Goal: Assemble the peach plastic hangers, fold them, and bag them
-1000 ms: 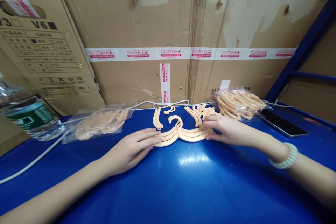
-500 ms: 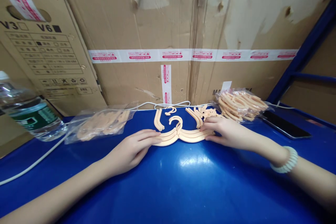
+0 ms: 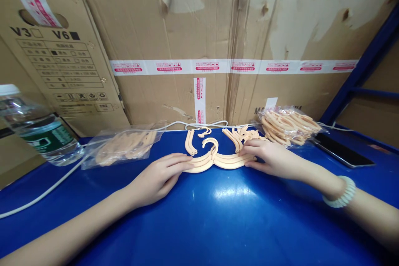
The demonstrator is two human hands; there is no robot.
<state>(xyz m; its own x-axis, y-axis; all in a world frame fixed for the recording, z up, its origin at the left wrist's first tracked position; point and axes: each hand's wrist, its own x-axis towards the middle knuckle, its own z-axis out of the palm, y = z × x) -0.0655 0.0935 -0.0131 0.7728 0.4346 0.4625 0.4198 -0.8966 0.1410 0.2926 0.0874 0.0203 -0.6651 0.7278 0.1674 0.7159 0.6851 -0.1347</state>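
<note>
A peach-coloured plastic clothes hanger point(image 3: 230, 161) lies in front of me, its hook point(image 3: 214, 146) pointing away and its two curved arms meeting in the middle. More than one curved layer shows in each arm. My left hand point(image 3: 162, 174) is closed on the left end, fingers on top and the thumb below. At the right end, my right hand point(image 3: 264, 157) pinches the tip between thumb and fingers. Just behind are loose curved hanger arms point(image 3: 190, 143), loose hooks point(image 3: 204, 132), more arms point(image 3: 231, 140) and a heap of small parts point(image 3: 249, 132).
Bagged hanger parts point(image 3: 124, 147) lie at the left, another bagged stack point(image 3: 289, 124) at the right. A water bottle point(image 3: 46, 133), a white cable point(image 3: 40, 199) and a black phone point(image 3: 344, 151) rest on the blue table point(image 3: 218, 228). Cardboard point(image 3: 174, 29) stands behind.
The view has shifted slightly, so things sit a little further right in it. Both hands keep their places on the hanger's ends.
</note>
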